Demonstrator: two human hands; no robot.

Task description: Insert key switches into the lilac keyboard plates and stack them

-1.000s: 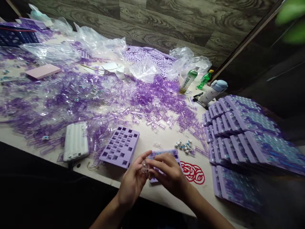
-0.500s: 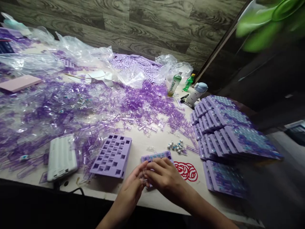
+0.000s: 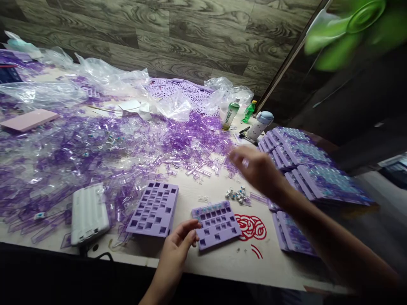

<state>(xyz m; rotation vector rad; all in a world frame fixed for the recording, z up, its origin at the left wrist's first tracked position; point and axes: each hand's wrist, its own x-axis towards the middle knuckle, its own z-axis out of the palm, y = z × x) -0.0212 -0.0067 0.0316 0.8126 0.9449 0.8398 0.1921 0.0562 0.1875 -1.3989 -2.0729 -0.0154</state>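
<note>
A small purple keyboard-like frame (image 3: 219, 235) lies on the table, its top row filled with clear and bluish pieces and its other square openings unfilled. My left hand (image 3: 174, 245) is at its left edge, thumb and fingers curled close together; what is between them I cannot make out. My right hand (image 3: 257, 167) is raised beyond the frame, near the edge of the loose clear purple strips (image 3: 203, 135). Motion smears its fingers, and a small shiny spot shows by them. A little heap of silvery parts (image 3: 238, 195) sits behind the frame.
Another purple frame (image 3: 154, 209) and a white ribbed case (image 3: 89, 214) lie to the left. Stacked filled frames (image 3: 330, 182) stand at right. Bottles (image 3: 231, 114), a white flask (image 3: 260, 127) and plastic bags (image 3: 111, 70) are behind. Red rubber-band-like loops (image 3: 254, 226) lie beside the frame. A green fan (image 3: 346, 34) spins above.
My right hand has left the frame and moved up and to the right. My left hand has stayed by the frame's left edge, and the frame is now uncovered.
</note>
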